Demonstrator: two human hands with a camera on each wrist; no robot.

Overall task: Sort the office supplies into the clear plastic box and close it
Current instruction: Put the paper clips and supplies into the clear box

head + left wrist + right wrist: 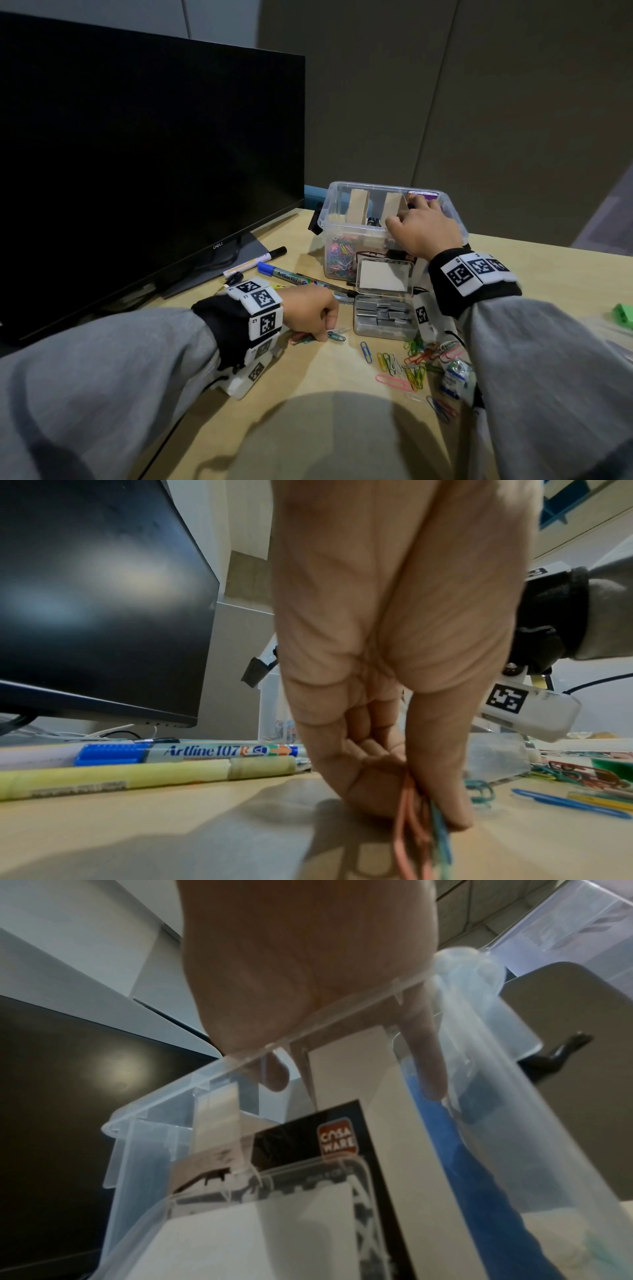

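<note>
The clear plastic box (356,187) stands open behind the loose items, split by cardboard dividers (358,205), with coloured paper clips (339,255) in its front left part. My right hand (416,205) reaches down into its right compartment; in the right wrist view the right hand (352,1080) points thumb and finger straight down past the box rim (154,1110), with nothing seen between them. On the table my left hand (323,337) pinches a few paper clips (407,840), orange and blue. More loose clips (411,363) lie to its right.
A small clear case of staples (383,317) sits open before the box. A blue Artline marker (284,274), a yellow highlighter (147,775) and a black-capped marker (255,262) lie left of it. A dark monitor (137,171) fills the left. A green item (623,317) lies far right.
</note>
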